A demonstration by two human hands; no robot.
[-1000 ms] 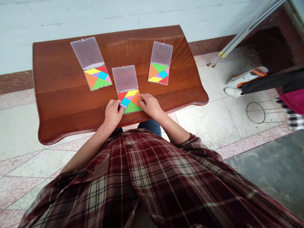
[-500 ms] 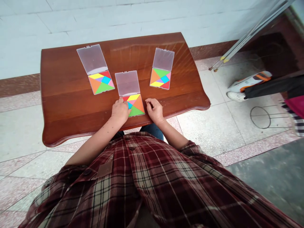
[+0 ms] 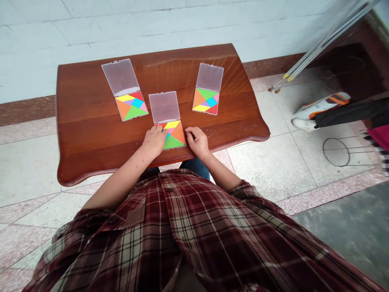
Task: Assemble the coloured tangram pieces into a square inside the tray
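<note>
Three open tangram cases lie on a brown wooden table [image 3: 91,134], each with a clear lid folded back and coloured pieces inside. The middle tangram case [image 3: 174,134] is nearest me. My left hand [image 3: 154,141] rests on its left edge, its fingers curled over the red and blue pieces. My right hand [image 3: 197,140] lies on the table just right of that case, its fingers loosely bent and nothing in them. The left tangram case [image 3: 131,105] and the right tangram case [image 3: 206,100] lie farther back, untouched.
The table stands against a pale tiled wall. On the floor to the right are a white and orange shoe [image 3: 322,106], metal poles [image 3: 306,44], a wire ring stand [image 3: 337,152] and dark cloth. My plaid shirt fills the lower view.
My right hand has come off the middle case's right edge and now rests beside it. My left hand has slid further onto the case's left side. The view has shifted slightly.
</note>
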